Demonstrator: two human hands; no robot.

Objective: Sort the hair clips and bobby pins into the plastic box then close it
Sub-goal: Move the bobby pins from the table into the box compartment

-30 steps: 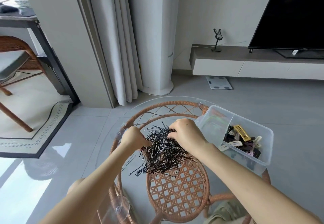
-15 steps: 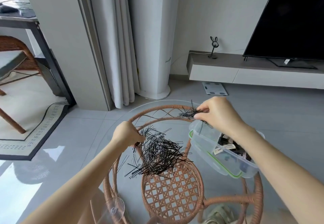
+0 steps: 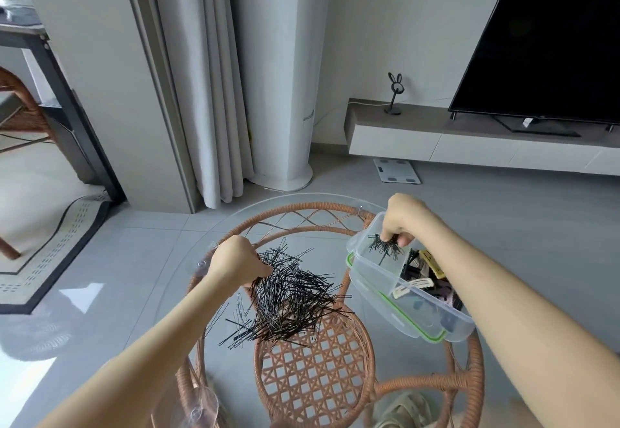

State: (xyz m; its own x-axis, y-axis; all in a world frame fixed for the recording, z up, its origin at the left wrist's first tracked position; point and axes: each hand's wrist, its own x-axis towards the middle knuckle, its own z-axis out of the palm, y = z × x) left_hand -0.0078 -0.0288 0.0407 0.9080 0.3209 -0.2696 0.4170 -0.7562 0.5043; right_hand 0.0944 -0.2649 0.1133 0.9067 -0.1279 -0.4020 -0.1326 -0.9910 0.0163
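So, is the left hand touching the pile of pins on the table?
Touching. The head view shows the left hand with its curled fingertips buried in the left edge of the pile, with no gap between them.

Two hands: left hand (image 3: 240, 261), right hand (image 3: 401, 218). One plastic box (image 3: 377, 285), one table (image 3: 302, 208). One heap of bobby pins (image 3: 292, 297), one small bunch (image 3: 385, 248) — both uncountable. Several hair clips (image 3: 426, 270) — tangled.

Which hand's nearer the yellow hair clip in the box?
Right. The right hand, pinching black bobby pins, is over the clear plastic box beside the yellow hair clip; the left hand grips the loose bobby-pin pile outside it.
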